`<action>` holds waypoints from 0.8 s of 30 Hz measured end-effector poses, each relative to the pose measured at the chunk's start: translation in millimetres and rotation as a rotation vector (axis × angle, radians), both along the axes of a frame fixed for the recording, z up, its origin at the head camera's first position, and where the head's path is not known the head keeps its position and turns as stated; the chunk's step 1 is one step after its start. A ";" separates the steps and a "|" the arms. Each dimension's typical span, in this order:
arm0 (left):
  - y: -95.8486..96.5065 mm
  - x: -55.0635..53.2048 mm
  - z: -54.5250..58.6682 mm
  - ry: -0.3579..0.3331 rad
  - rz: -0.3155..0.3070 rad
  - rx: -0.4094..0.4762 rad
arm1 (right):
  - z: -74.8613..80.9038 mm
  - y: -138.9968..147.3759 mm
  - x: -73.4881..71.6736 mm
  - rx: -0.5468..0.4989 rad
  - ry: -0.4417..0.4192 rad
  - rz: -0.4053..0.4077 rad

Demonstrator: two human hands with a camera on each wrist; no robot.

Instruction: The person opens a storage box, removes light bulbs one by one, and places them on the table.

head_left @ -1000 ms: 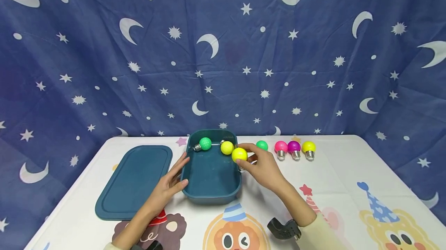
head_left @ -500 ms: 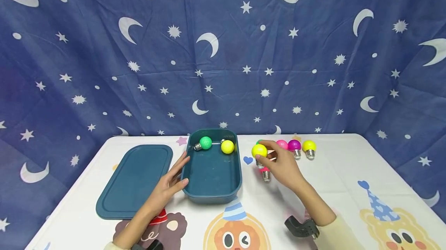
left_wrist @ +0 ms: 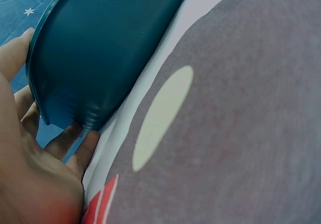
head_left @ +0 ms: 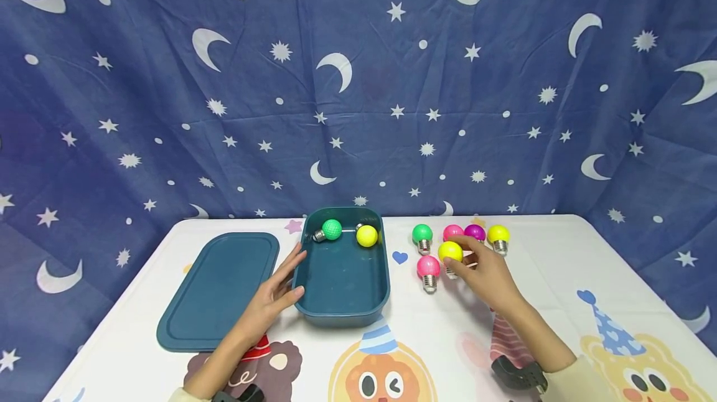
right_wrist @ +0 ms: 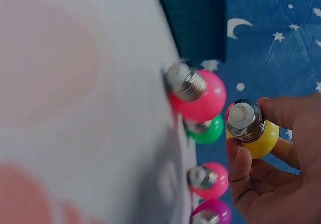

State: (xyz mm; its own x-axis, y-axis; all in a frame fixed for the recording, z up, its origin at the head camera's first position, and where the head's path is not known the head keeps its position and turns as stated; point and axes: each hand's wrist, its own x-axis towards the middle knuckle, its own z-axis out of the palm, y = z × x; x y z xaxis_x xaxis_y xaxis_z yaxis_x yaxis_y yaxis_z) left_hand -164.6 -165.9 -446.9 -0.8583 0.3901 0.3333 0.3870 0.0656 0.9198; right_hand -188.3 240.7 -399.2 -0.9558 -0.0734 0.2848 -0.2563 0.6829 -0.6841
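Note:
A yellow light bulb [head_left: 450, 252] is pinched between thumb and fingers of my right hand [head_left: 486, 272], just right of a pink bulb [head_left: 428, 267]. Its metal screw base [right_wrist: 246, 119] faces the right wrist camera. My left hand [head_left: 270, 299] rests its spread fingers against the left side of a dark teal box [head_left: 343, 317]; the left wrist view has them along the box's wall [left_wrist: 100, 48]. Inside the box, toward the back, lie a green bulb [head_left: 332, 229] and a yellow bulb [head_left: 366, 236].
Behind the right hand stand a green bulb [head_left: 422, 233], another pink bulb [head_left: 452, 231], a purple bulb [head_left: 475, 232] and a yellow bulb [head_left: 498, 234]. A flat teal lid [head_left: 218, 290] lies left of the box. A starry blue curtain [head_left: 358, 103] hangs behind the table.
My right hand has carried the yellow bulb from the box's right rim rightward, past the front pink bulb, which now shows fully. The left hand has stayed at the box.

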 end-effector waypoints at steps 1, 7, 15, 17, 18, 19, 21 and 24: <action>0.2 -0.2 -0.2 0.000 -0.001 -0.001 | -2.3 2.6 0.7 0.003 -0.007 -0.003; 1.1 0.0 1.6 0.005 0.003 -0.019 | -15.5 13.5 4.1 0.037 -0.072 -0.018; -1.2 1.6 2.0 0.007 0.011 -0.013 | -24.9 15.6 -0.5 0.042 -0.097 -0.015; -1.8 1.3 1.2 0.010 0.011 -0.010 | -26.9 16.1 -1.9 0.037 -0.109 -0.017; -1.9 1.0 1.0 0.012 0.011 -0.011 | -27.8 16.4 -2.3 0.035 -0.111 -0.019; -1.8 0.7 0.8 0.014 0.011 -0.013 | -28.8 17.0 -2.8 0.034 -0.115 -0.021; -1.4 0.1 0.4 0.013 0.011 -0.016 | -30.7 18.2 -2.9 0.028 -0.122 -0.019; -0.3 -0.6 0.2 0.009 0.010 -0.021 | -33.5 20.3 -2.8 0.019 -0.133 -0.012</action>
